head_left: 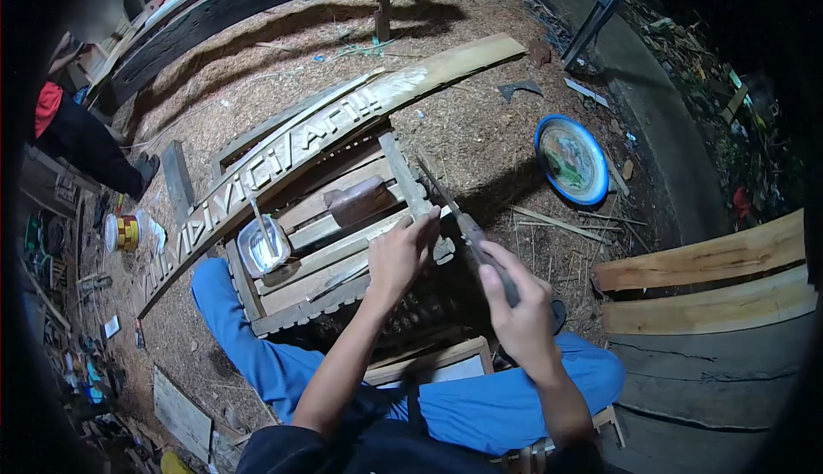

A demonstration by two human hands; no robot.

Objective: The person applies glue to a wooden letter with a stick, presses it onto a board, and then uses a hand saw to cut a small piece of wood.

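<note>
My right hand is closed around the handle of a long-bladed knife, its blade pointing forward and left. Beside the blade, my left hand is closed, with its fingertips on a pale wood strip at the right edge of a low slatted wooden stand. On the slats lie a brown wooden block and a clear plastic tub with a brush-like stick in it. Across the stand's far side rests a long curved board with raised letters.
A blue-rimmed basin sits on the shavings-covered ground to the right. Wooden planks lie at the lower right. Far left are a person and a yellow-labelled bucket. A long beam stands at the back.
</note>
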